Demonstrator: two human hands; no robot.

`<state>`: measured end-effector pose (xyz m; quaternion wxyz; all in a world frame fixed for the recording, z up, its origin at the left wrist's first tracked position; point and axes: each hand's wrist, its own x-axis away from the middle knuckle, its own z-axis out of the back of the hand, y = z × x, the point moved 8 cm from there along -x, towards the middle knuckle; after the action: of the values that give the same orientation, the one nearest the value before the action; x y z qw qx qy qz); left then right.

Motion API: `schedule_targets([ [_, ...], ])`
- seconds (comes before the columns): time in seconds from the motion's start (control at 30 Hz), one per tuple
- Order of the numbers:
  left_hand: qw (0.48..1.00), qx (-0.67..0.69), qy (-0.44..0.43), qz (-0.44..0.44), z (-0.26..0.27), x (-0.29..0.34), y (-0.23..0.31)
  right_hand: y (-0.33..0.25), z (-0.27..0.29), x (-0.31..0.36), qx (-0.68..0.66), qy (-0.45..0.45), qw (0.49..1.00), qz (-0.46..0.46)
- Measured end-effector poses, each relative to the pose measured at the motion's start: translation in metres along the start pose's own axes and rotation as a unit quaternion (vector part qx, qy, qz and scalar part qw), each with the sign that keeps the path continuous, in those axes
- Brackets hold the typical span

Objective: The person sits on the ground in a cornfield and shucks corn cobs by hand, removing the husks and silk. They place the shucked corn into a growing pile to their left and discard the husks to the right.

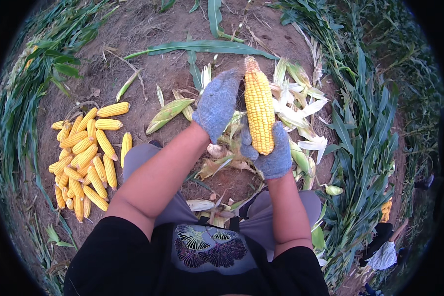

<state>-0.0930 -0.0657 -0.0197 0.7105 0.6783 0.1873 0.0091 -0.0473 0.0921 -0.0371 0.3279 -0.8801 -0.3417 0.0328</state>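
A husked ear of corn (259, 106) stands nearly upright in front of me, its yellow kernels bare and its pale reddish tip pointing away. My right hand (275, 157), in a grey-blue knitted glove, is closed round its lower end, thumb on the left side. Just left of the ear's upper part is my left hand (216, 106), gloved alike, back upward. Its fingers reach toward the tip, but they look smeared, and whether they grip anything is unclear. Beneath the hands lie stripped husks (301, 111) and brownish silk on the soil.
Several husked ears form a pile (84, 158) on the ground at my left. An ear still in green husk (170, 114) lies beyond my left forearm. Cut corn stalks (365, 148) line both sides. Another person (382, 251) is at the lower right, near more yellow ears (386, 210).
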Motion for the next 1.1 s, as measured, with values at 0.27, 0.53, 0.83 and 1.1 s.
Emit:
schedule_targets([
  [0.27,0.993,-0.101,-0.032,0.046,-0.007,0.003,0.031,-0.004,0.013,0.002,0.189,0.028,0.982,-0.005],
  [0.53,0.989,-0.099,-0.105,0.017,-0.028,0.013,0.02,-0.011,0.016,0.002,-0.034,-0.017,0.999,-0.018],
  [0.83,0.917,-0.311,-0.249,-0.019,-0.05,0.031,0.023,-0.022,0.045,-0.001,-0.017,0.107,0.994,-0.008],
  [1.1,0.653,-0.438,-0.614,-0.07,-0.097,0.156,-0.015,-0.04,0.135,-0.014,-0.035,0.29,0.955,0.046],
])
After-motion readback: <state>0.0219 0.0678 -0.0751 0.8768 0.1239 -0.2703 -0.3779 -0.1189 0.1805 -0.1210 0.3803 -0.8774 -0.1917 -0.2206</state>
